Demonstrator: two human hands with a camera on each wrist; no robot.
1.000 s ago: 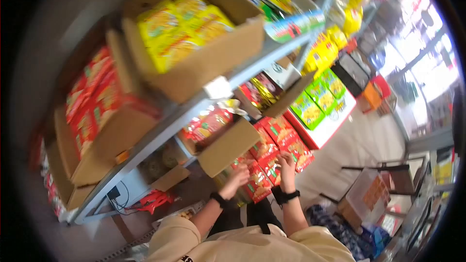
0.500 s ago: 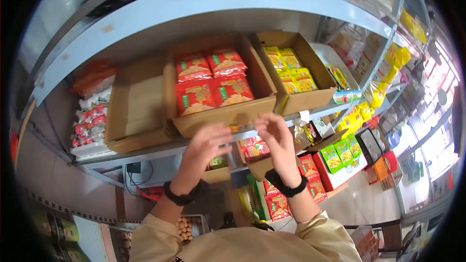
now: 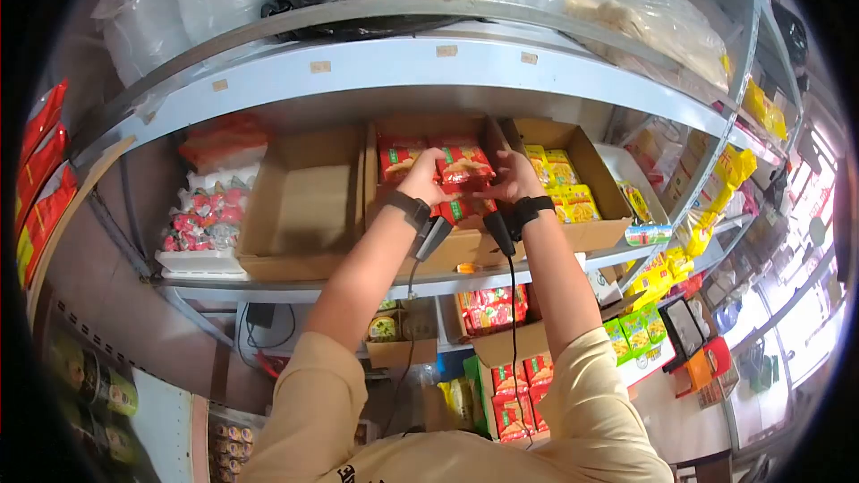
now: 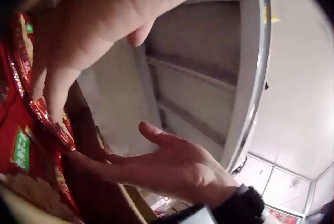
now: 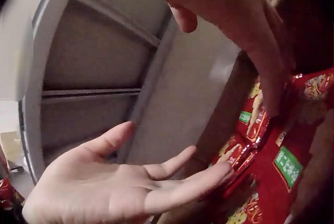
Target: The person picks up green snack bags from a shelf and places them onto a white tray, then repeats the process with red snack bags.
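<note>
Both hands reach into a cardboard box (image 3: 447, 257) of red snack packets (image 3: 462, 161) on the middle shelf. My left hand (image 3: 422, 182) is on the box's left side, its fingers extended down to the packets; in the left wrist view those fingers (image 4: 56, 91) touch a red packet's crimped edge. Opposite it, my right hand (image 3: 523, 179) has its fingers spread, palm turned toward the left hand. In the right wrist view the right hand's fingertips (image 5: 272, 104) lie at the packets (image 5: 292, 156), and the left hand (image 5: 120, 185) faces it with extended fingers.
To the left stand a bare-bottomed cardboard box (image 3: 304, 201) and a white tray (image 3: 201, 266) of wrapped pieces. A box of yellow packets (image 3: 577, 203) adjoins on the right. An upper shelf edge (image 3: 403, 61) runs above. Below are more red packets (image 3: 512, 416) and green packets (image 3: 637, 333).
The hands have risen from the red packets lower down to the shelf box, reaching farther in over the last half second. The head view has turned from the lower display up to the shelf.
</note>
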